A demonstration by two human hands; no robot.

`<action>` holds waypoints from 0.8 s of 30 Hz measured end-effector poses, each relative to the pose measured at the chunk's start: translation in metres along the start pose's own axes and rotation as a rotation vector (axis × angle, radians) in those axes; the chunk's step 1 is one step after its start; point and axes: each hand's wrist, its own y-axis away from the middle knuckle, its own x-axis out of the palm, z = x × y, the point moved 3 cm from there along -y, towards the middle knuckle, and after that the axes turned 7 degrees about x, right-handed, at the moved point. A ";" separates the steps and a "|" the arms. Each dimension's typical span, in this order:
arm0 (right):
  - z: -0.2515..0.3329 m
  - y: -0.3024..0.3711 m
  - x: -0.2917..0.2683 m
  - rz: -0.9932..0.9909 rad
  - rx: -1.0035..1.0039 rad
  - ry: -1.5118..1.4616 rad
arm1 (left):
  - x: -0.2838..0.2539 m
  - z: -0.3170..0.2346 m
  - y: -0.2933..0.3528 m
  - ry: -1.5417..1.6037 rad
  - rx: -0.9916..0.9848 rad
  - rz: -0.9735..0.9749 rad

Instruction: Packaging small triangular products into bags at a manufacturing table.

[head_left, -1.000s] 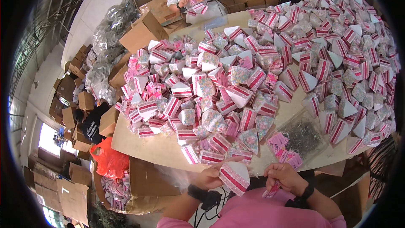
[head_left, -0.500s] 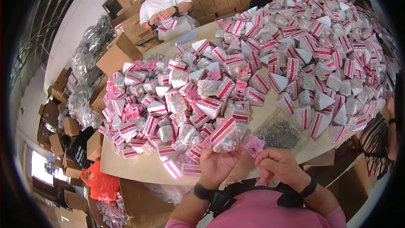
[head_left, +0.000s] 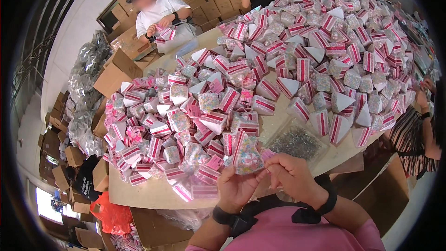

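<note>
Pink-striped and sprinkle-patterned, one toy cake slice (head_left: 249,159) sits gripped in my left hand (head_left: 236,188). From my distant seat, I see my right hand (head_left: 293,176) pinching a pink card (head_left: 267,155) just beside it; whether they are joined I can't tell, so I judge this one unfinished. Many loose slices (head_left: 179,94) lie heaped beyond both hands, small metal pieces (head_left: 297,142) ahead of the right.

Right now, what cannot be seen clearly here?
In the head view:
Pink tag: partly hidden by the right hand.
Wedge in the left hand: far side turned away.
Small dark pieces: too tiny to separate.
Pink items at lower left: cut off by lower edge.
</note>
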 end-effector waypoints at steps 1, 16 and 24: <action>0.002 -0.001 0.000 0.002 -0.003 0.005 | 0.000 0.001 0.000 0.015 -0.010 0.005; 0.000 -0.003 0.002 0.018 -0.007 0.057 | -0.007 0.011 -0.003 -0.048 -0.019 0.079; -0.002 -0.003 -0.001 0.048 0.037 0.114 | -0.004 0.007 -0.006 -0.314 0.097 0.052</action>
